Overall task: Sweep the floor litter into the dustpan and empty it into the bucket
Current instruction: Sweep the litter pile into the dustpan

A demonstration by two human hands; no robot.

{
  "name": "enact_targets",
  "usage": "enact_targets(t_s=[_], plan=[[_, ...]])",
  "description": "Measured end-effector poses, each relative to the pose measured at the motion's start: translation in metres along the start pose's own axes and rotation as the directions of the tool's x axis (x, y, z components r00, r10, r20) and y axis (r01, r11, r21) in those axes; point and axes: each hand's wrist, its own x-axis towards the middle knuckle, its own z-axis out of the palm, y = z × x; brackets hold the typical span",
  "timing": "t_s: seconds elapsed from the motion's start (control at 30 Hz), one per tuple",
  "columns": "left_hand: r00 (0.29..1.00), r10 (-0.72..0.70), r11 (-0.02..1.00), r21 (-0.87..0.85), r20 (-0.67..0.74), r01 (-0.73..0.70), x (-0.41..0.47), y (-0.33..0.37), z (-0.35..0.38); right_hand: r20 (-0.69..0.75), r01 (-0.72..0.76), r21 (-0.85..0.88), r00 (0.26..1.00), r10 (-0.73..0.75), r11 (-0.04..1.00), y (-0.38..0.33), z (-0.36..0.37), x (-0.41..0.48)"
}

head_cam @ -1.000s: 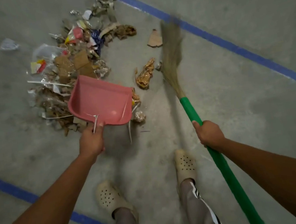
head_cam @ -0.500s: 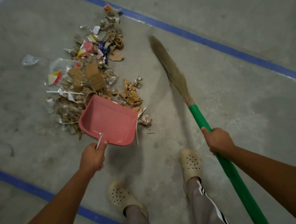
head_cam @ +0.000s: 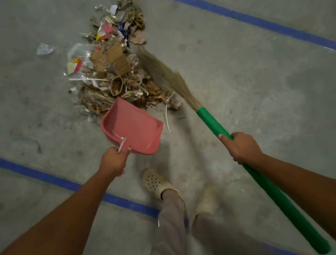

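Litter pile (head_cam: 113, 74): just past the pink dustpan (head_cam: 133, 127) mouth, with the broom (head_cam: 213, 123) bristles on its right.
Left hand (head_cam: 114, 162) grip: curled round the dustpan handle.
Right hand (head_cam: 242, 148) grip: wrapped round the green broomstick.

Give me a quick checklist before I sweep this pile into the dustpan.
1. Left hand grips the dustpan: ok.
2. Right hand grips the broom by its green handle: ok.
3. Dustpan mouth faces the litter pile: ok.
4. Bristles lie against the pile's right side: ok.
5. All litter gathered: not ok, a clear wrapper lies apart, to the left.
6. Bucket within reach: cannot tell, none in view.
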Motion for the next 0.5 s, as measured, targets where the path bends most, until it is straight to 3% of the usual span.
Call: enact_targets(t_s=[0.13,0.3,0.4,0.5], plan=[[1.000,-0.025,0.997,-0.069,0.005,0.025,-0.012,-0.019,-0.007,-0.049,-0.101,0.269,0.992,0.118,0.958,0.007,0.026,-0.031],[0.999,-0.053,0.997,-0.057,0.010,0.053,-0.015,-0.067,-0.009,0.016,-0.250,0.464,0.961,0.274,0.850,0.018,0.076,-0.032],[0.998,-0.067,0.997,-0.046,-0.007,0.067,-0.010,-0.097,-0.011,0.100,-0.335,0.468,0.939,0.328,0.818,0.027,0.113,-0.035],[0.996,-0.085,0.995,-0.051,-0.026,0.084,0.007,-0.129,-0.012,0.109,-0.309,0.357,0.951,0.290,0.882,0.029,0.151,-0.044]])
